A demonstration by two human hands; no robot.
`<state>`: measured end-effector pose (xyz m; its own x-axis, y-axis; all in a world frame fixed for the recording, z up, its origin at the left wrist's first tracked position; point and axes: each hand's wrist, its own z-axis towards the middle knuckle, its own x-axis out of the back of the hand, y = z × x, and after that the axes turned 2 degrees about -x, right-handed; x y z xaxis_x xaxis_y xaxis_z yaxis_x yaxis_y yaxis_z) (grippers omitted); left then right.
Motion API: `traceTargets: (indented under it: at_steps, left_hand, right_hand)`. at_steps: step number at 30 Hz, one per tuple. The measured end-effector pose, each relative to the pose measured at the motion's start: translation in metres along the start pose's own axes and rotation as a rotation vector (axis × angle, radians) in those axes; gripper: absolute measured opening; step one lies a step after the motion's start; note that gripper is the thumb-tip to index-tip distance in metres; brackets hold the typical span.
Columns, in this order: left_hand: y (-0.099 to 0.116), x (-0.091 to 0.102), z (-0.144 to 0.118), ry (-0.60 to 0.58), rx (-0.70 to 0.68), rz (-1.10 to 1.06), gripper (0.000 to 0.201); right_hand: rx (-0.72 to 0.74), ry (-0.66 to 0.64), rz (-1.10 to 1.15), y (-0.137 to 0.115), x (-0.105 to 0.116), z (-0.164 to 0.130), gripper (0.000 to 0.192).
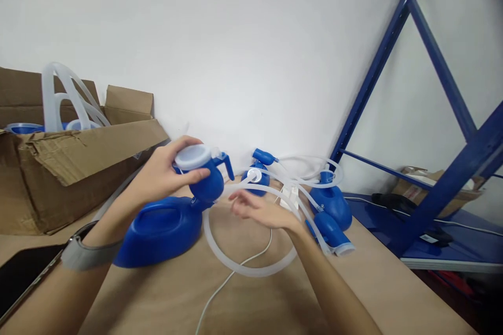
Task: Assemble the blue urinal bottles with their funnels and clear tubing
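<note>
My left hand point(165, 170) grips the neck of a blue plastic bottle point(165, 227), its thumb and fingers around the translucent white cap point(193, 156). The bottle's flat body rests on the brown table point(377, 282). My right hand point(261, 210) hovers blurred just right of the neck, fingers apart, close to a translucent tube point(251, 271) that loops over the table; I cannot see it holding anything. Two more blue bottles point(332, 212) with coiled tubes lie behind it near the wall.
An open cardboard box point(78, 167) with tubes and blue parts stands at the left. A dark phone or tablet point(23, 277) lies at the near left. A thin white cable point(231, 277) crosses the table. A blue metal rack point(440, 188) stands at the right.
</note>
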<state>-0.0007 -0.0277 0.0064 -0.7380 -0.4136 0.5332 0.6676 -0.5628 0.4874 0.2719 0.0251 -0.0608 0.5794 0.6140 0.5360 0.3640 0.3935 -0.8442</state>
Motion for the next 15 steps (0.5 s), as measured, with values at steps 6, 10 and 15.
traceTargets:
  at_steps: [6, 10, 15]
  left_hand:
    - [-0.022, -0.003, 0.009, -0.045, 0.172, 0.009, 0.069]
    - [-0.018, -0.01, 0.009, -0.126, 0.17, 0.05, 0.07]
    - [-0.019, -0.028, 0.006, -0.212, 0.132, -0.091, 0.057]
  right_hand:
    - [-0.115, -0.103, 0.03, 0.03, -0.051, 0.03, 0.113]
    - [-0.237, -0.19, 0.234, 0.033, -0.059, 0.034, 0.119]
    - [-0.22, -0.217, 0.052, 0.023, -0.038, 0.023, 0.081]
